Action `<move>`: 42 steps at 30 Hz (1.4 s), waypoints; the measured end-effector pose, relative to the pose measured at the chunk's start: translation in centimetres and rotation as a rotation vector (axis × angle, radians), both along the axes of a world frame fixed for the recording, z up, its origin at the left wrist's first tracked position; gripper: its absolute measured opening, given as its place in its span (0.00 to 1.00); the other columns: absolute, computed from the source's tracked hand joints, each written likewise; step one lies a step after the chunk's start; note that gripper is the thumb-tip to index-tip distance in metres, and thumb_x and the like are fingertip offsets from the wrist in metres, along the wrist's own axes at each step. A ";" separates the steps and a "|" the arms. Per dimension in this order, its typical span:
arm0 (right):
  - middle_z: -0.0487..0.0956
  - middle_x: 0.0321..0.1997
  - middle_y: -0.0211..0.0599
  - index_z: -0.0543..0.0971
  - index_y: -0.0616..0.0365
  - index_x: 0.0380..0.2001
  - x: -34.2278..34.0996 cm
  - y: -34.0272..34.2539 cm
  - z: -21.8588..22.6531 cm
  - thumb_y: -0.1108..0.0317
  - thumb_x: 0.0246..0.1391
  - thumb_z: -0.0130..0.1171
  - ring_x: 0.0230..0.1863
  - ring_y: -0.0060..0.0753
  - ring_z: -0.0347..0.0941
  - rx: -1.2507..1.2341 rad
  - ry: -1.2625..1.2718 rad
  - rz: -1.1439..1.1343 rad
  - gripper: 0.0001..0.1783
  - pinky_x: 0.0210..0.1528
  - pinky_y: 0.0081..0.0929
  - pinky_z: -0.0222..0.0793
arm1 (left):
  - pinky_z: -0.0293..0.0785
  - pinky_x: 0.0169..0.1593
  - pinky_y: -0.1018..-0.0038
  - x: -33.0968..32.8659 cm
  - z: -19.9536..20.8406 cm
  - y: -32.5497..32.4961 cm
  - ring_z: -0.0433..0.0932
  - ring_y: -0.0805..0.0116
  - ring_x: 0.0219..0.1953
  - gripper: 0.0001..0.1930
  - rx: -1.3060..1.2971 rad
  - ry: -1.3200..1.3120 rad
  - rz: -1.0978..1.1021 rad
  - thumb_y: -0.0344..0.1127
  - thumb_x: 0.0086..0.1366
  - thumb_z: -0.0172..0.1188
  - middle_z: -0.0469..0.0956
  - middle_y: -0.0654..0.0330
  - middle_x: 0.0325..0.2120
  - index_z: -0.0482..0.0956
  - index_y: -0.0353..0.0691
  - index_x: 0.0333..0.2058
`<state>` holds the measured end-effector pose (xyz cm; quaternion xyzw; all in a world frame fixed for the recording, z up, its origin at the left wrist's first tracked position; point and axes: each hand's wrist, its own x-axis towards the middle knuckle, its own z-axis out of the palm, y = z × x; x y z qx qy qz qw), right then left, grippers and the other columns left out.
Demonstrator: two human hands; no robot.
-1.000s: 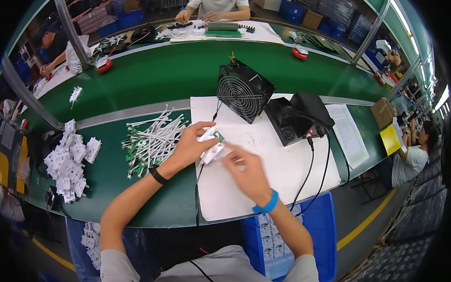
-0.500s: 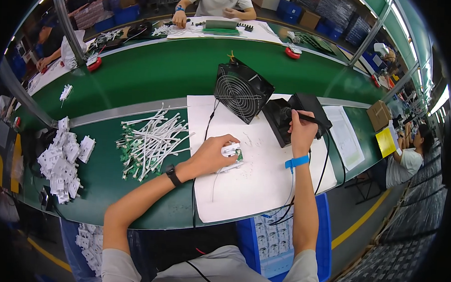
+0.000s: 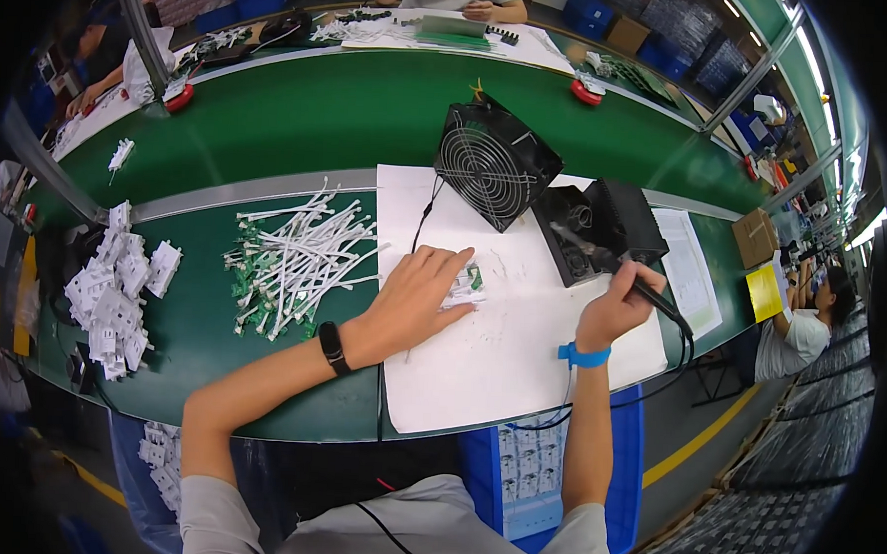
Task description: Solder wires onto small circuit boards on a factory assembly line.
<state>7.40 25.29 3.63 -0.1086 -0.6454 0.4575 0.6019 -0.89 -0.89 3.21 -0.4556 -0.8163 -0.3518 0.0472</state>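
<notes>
On the near side of the black fan [image 3: 491,161], a white plastic part [image 3: 465,290] with a green board is being held down against the white sheet [image 3: 459,385] by the left hand [image 3: 415,300]. The part is being straddled by forefinger and thumb, its left portion being covered by the hand, its right end being left exposed. To the right of the fan and nearer, a soldering iron [image 3: 661,297] is being gripped by its handle in the closed right hand [image 3: 610,312]; its metal end is being pointed toward the black stand [image 3: 573,262] just right of the fan, though whether contact is being made cannot be told.
</notes>
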 end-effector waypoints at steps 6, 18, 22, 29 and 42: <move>0.70 0.31 0.26 0.69 0.54 0.38 0.1 -2.1 -3.2 0.73 0.68 0.55 0.24 0.11 0.59 0.027 -0.163 0.255 0.05 0.25 0.12 0.54 | 0.73 0.59 0.63 -0.5 -0.7 -2.1 0.72 0.51 0.58 0.27 -0.062 0.039 -0.082 0.35 0.61 0.68 0.74 0.51 0.55 0.74 0.38 0.59; 0.70 0.29 0.28 0.68 0.57 0.36 0.5 -4.5 -2.1 0.74 0.67 0.55 0.29 0.14 0.59 -0.202 -0.285 0.496 0.06 0.32 0.17 0.56 | 0.79 0.52 0.66 -1.4 -1.2 -2.4 0.73 0.56 0.58 0.22 -0.132 0.199 -0.135 0.39 0.63 0.67 0.74 0.55 0.59 0.79 0.46 0.57; 0.72 0.31 0.31 0.67 0.55 0.37 0.4 -4.0 -2.8 0.71 0.68 0.55 0.27 0.12 0.59 -0.113 -0.324 0.451 0.07 0.25 0.10 0.55 | 0.80 0.51 0.66 -1.4 -1.5 -2.2 0.73 0.57 0.59 0.22 -0.118 0.210 -0.134 0.40 0.63 0.68 0.74 0.55 0.59 0.80 0.46 0.56; 0.70 0.28 0.32 0.65 0.56 0.35 0.6 -4.2 -2.5 0.71 0.67 0.56 0.26 0.16 0.58 -0.055 -0.304 0.513 0.09 0.27 0.15 0.55 | 0.80 0.51 0.66 -1.5 -1.5 -2.3 0.74 0.57 0.59 0.23 -0.125 0.231 -0.130 0.40 0.63 0.68 0.74 0.55 0.59 0.80 0.45 0.56; 0.70 0.24 0.32 0.65 0.59 0.36 0.8 -4.2 -2.8 0.77 0.63 0.57 0.24 0.18 0.59 0.113 -0.248 0.549 0.10 0.29 0.19 0.56 | 0.80 0.50 0.67 -1.4 -1.4 -2.3 0.74 0.57 0.58 0.24 -0.127 0.230 -0.128 0.39 0.61 0.69 0.74 0.55 0.59 0.80 0.45 0.56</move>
